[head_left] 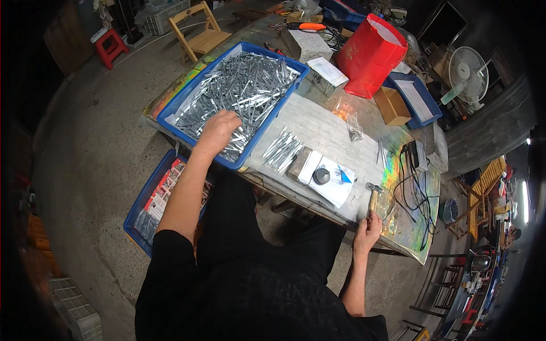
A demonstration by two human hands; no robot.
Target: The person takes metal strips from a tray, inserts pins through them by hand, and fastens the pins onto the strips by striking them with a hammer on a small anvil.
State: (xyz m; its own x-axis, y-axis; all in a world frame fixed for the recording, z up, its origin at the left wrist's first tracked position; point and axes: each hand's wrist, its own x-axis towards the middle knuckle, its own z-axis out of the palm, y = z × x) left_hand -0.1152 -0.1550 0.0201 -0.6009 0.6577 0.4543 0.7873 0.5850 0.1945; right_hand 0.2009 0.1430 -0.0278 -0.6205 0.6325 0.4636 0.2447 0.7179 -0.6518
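Note:
A blue tray (pixel 303 69) at the table's left end holds a heap of thin grey metal strips (pixel 250 85). My left hand (pixel 219 132) reaches over its near side, fingers curled down at the heap; whatever they pinch is hidden. At the front edge of the table, my right hand (pixel 367 229) grips the wooden handle of a hammer (pixel 373 199), whose head lies on the tabletop. Between my hands, more strips (pixel 282 149) lie side by side on a pale sheet. Beside them are a small block (pixel 300 163) and a white pad (pixel 336 192) bearing a round dark metal piece (pixel 322 175).
A red bag (pixel 371 57), a stone block (pixel 307 45), a cardboard box (pixel 392 106) and another blue tray (pixel 433 112) stand toward the back. Black cables (pixel 414 187) lie at the right. Below the table's left side is a blue bin (pixel 136 219); a wooden chair (pixel 200 37) stands beyond.

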